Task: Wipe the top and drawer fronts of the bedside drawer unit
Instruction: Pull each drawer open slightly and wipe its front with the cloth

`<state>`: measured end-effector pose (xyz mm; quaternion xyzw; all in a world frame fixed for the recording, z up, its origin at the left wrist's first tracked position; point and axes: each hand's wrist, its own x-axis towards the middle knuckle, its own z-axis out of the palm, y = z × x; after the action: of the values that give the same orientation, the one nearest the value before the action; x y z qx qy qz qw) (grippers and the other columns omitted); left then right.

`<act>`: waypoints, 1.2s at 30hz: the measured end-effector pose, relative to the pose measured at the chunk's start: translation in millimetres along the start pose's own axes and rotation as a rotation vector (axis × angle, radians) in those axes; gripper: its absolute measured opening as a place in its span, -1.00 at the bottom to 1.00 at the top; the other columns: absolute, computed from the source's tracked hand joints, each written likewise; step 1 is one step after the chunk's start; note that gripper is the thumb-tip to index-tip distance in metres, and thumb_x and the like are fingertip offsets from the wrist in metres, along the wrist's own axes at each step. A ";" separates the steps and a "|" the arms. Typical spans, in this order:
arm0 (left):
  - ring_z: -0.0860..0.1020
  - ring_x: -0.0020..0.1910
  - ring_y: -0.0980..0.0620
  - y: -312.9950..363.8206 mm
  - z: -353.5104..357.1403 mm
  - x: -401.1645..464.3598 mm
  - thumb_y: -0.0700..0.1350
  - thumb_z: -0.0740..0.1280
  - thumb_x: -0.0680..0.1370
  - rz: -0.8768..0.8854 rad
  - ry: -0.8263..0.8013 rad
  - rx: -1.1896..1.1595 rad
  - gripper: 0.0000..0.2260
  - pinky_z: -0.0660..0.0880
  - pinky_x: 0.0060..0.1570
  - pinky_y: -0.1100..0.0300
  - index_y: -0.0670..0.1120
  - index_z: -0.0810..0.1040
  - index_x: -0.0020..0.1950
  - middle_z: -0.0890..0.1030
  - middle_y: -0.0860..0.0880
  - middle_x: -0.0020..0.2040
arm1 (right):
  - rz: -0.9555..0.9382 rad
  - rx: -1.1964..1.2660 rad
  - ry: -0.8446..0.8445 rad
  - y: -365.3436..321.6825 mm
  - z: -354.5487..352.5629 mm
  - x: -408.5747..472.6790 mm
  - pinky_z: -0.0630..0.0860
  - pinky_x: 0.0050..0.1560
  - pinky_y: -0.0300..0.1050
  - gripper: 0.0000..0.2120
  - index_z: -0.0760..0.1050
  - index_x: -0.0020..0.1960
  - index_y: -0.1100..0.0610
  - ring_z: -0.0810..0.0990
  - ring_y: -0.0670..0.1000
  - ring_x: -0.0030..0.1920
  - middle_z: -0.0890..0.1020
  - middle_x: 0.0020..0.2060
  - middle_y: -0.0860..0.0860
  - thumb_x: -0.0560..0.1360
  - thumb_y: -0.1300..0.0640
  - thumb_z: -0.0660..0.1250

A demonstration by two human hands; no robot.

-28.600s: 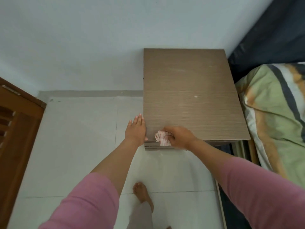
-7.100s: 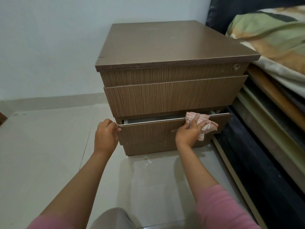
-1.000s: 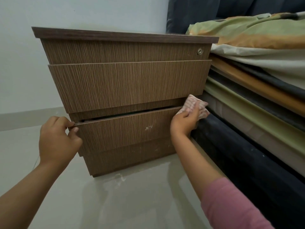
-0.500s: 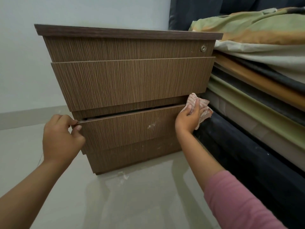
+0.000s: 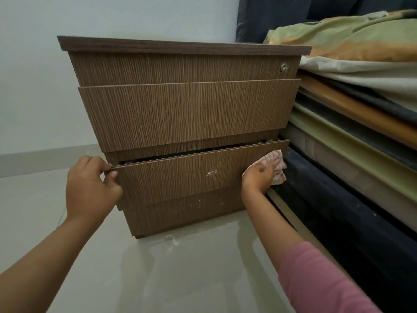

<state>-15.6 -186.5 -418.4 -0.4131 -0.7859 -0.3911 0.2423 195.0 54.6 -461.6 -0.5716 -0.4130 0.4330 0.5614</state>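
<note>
- Bedside drawer unit (image 5: 180, 100), centre of the frame, standing on the pale floor (image 5: 158, 279) with its right side against the bed (image 5: 361, 132). Only the front edge of the top is visible from this low view, so the state of the top cannot be read here.
- Lower drawer (image 5: 180, 175), centre of the frame, pulled slightly out of the carcass; a dark gap shows above its upper edge. It sits at the same small opening as half a second ago. A pale smear (image 5: 212, 173) remains on its front, right of centre.
- Left hand (image 5: 90, 188), lower left of centre, fingers curled over the drawer's upper left corner, thumb on the front face. It keeps this hold and steadies the drawer.
- Right hand (image 5: 259, 175), right of centre, pressing the cloth against the drawer front with extended fingers. Over the last second it has descended from the drawer's upper right corner onto the face itself.
- Cloth (image 5: 278, 164), pink-checked, bunched under the right hand's fingers at the right end of the drawer front.
- Interpretation: wiping appears to have passed from the drawer's edge to its face; the smear lies just left of the cloth, presumably next, and the plinth below is still speckled.
</note>
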 end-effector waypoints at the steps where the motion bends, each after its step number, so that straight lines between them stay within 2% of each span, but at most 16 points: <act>1: 0.48 -0.15 -0.23 0.3 -0.3 0.1 -0.38 0.38 0.36 0.001 0.001 0.001 -0.91 0.33 -0.16 0.08 -0.27 0.51 -0.18 0.52 -0.21 -0.18 | 0.034 0.012 -0.004 0.7 1.9 -5.9 0.28 0.41 0.19 -0.49 -0.09 0.53 -0.12 0.12 0.20 0.50 -0.02 0.55 0.09 0.63 0.01 0.01; 3: 0.48 -0.16 -0.23 0.5 -0.3 0.2 -0.38 0.38 0.36 0.003 0.002 0.002 -0.91 0.34 -0.17 0.07 -0.27 0.52 -0.18 0.52 -0.22 -0.18 | 0.049 0.053 -0.015 -0.4 7.6 -18.6 0.25 0.42 0.20 -0.48 -0.09 0.53 -0.11 0.08 0.20 0.51 -0.02 0.55 0.08 0.63 0.03 0.02; 5: 0.48 -0.16 -0.22 0.4 -0.1 0.3 -0.38 0.38 0.37 0.002 0.000 0.006 -0.91 0.35 -0.17 0.06 -0.27 0.52 -0.18 0.52 -0.21 -0.18 | -0.010 0.082 -0.035 -7.2 12.6 -31.6 0.11 0.48 0.17 -0.45 -0.11 0.54 -0.09 -0.02 0.16 0.53 -0.08 0.55 0.07 0.63 0.07 0.04; 9: 0.48 -0.15 -0.20 0.4 -0.3 0.6 -0.37 0.38 0.38 -0.002 -0.006 0.005 -0.92 0.34 -0.18 0.08 -0.27 0.52 -0.17 0.52 -0.21 -0.18 | -0.236 0.060 -0.082 -21.8 21.6 -49.3 -0.13 0.43 -0.13 -0.45 -0.13 0.54 -0.01 -0.24 0.04 0.52 -0.22 0.54 0.04 0.64 0.10 0.05; 11: 0.48 -0.15 -0.20 0.0 -0.2 0.6 -0.37 0.38 0.38 0.001 -0.007 0.009 -0.92 0.32 -0.18 0.09 -0.27 0.52 -0.17 0.52 -0.21 -0.18 | -0.332 0.057 -0.120 -19.9 26.2 -59.7 -0.14 0.39 -0.23 -0.45 -0.11 0.54 0.00 -0.30 -0.01 0.50 -0.25 0.53 0.04 0.64 0.10 0.06; 12: 0.48 -0.16 -0.20 -0.5 -0.1 0.6 -0.37 0.38 0.38 0.003 -0.005 0.012 -0.91 0.33 -0.18 0.09 -0.27 0.52 -0.17 0.52 -0.21 -0.18 | -0.367 0.047 -0.135 -16.2 28.4 -65.6 -0.12 0.40 -0.21 -0.45 -0.11 0.54 0.00 -0.31 -0.01 0.50 -0.26 0.53 0.03 0.64 0.10 0.06; 15: 0.47 -0.17 -0.21 -0.7 0.2 0.4 -0.38 0.38 0.37 0.010 0.002 0.016 -0.91 0.33 -0.18 0.08 -0.26 0.51 -0.18 0.51 -0.21 -0.19 | -0.381 0.003 -0.177 3.0 30.1 -80.5 0.04 0.42 -0.13 -0.44 -0.13 0.54 -0.03 -0.26 0.06 0.52 -0.27 0.53 0.03 0.63 0.07 0.05; 18: 0.47 -0.16 -0.22 -1.1 0.4 0.4 -0.38 0.38 0.36 0.013 0.003 0.011 -0.91 0.31 -0.18 0.09 -0.27 0.51 -0.18 0.51 -0.21 -0.19 | -0.202 -0.025 -0.169 15.8 24.8 -81.6 0.06 0.38 -0.20 -0.44 -0.15 0.54 -0.02 -0.19 0.06 0.53 -0.26 0.53 0.04 0.64 0.09 0.05; 20: 0.48 -0.16 -0.22 -1.6 0.6 0.6 -0.37 0.38 0.37 0.012 0.001 0.007 -0.91 0.30 -0.18 0.10 -0.27 0.52 -0.17 0.51 -0.21 -0.18 | -0.117 0.008 -0.143 16.3 19.8 -75.7 0.13 0.47 0.00 -0.44 -0.14 0.54 0.00 -0.17 0.09 0.53 -0.25 0.53 0.05 0.64 0.11 0.06; 21: 0.47 -0.16 -0.22 -1.7 0.9 0.7 -0.37 0.38 0.37 0.013 0.000 0.007 -0.91 0.31 -0.18 0.10 -0.27 0.51 -0.17 0.51 -0.21 -0.18 | -0.119 0.021 -0.128 14.2 18.0 -72.1 0.14 0.48 0.05 -0.44 -0.14 0.54 0.00 -0.18 0.10 0.53 -0.25 0.53 0.05 0.63 0.11 0.06; 24: 0.47 -0.15 -0.22 -1.4 1.1 0.4 -0.38 0.38 0.36 0.008 0.003 0.004 -0.90 0.31 -0.17 0.09 -0.26 0.51 -0.18 0.51 -0.20 -0.18 | -0.255 0.011 -0.127 -1.4 16.6 -65.8 0.06 0.44 -0.07 -0.45 -0.11 0.54 0.00 -0.19 0.09 0.53 -0.21 0.54 0.05 0.64 0.12 0.05; 25: 0.47 -0.14 -0.23 -1.2 1.2 -0.1 -0.38 0.37 0.36 0.004 0.004 0.004 -0.90 0.31 -0.18 0.09 -0.26 0.51 -0.18 0.51 -0.21 -0.18 | -0.326 0.012 -0.140 -7.0 18.5 -65.0 0.05 0.45 -0.06 -0.46 -0.09 0.54 -0.01 -0.21 0.09 0.53 -0.21 0.54 0.05 0.64 0.12 0.05; 28: 0.47 -0.14 -0.23 0.2 1.3 -0.6 -0.38 0.37 0.36 -0.006 0.002 0.005 -0.90 0.32 -0.18 0.08 -0.26 0.50 -0.18 0.50 -0.20 -0.18 | -0.448 0.032 -0.175 -21.6 24.5 -63.7 0.04 0.46 -0.15 -0.50 0.05 0.53 0.03 -0.26 0.06 0.52 -0.25 0.53 0.04 0.63 0.14 0.08; 30: 0.47 -0.14 -0.23 0.6 0.9 -0.2 -0.37 0.37 0.36 -0.006 0.000 0.006 -0.90 0.35 -0.18 0.06 -0.26 0.51 -0.17 0.51 -0.21 -0.18 | -0.421 0.041 -0.165 -29.6 23.7 -56.7 0.00 0.40 -0.26 -0.53 0.12 0.52 0.05 -0.25 0.04 0.52 -0.25 0.53 0.05 0.63 0.17 0.09; 32: 0.48 -0.14 -0.23 0.2 0.0 0.1 -0.37 0.37 0.37 -0.004 -0.001 0.002 -0.91 0.37 -0.16 0.03 -0.26 0.51 -0.18 0.51 -0.21 -0.18 | -0.365 0.027 -0.108 -34.9 19.2 -42.0 -0.07 0.38 -0.28 -0.54 0.16 0.51 0.05 -0.24 0.06 0.52 -0.24 0.53 0.07 0.63 0.18 0.08; 36: 0.48 -0.14 -0.21 0.4 -1.1 0.2 -0.36 0.37 0.38 -0.008 -0.004 0.001 -0.92 0.38 -0.16 0.03 -0.26 0.51 -0.17 0.52 -0.20 -0.17 | -0.304 -0.020 -0.022 -41.8 6.8 -6.8 -0.07 0.47 -0.10 -0.56 0.19 0.50 0.06 -0.17 0.10 0.54 -0.18 0.54 0.10 0.62 0.19 0.07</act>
<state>-15.3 -187.2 -417.5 -0.4107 -0.7882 -0.3908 0.2395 187.1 51.3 -419.6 -0.5032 -0.5051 0.3451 0.6104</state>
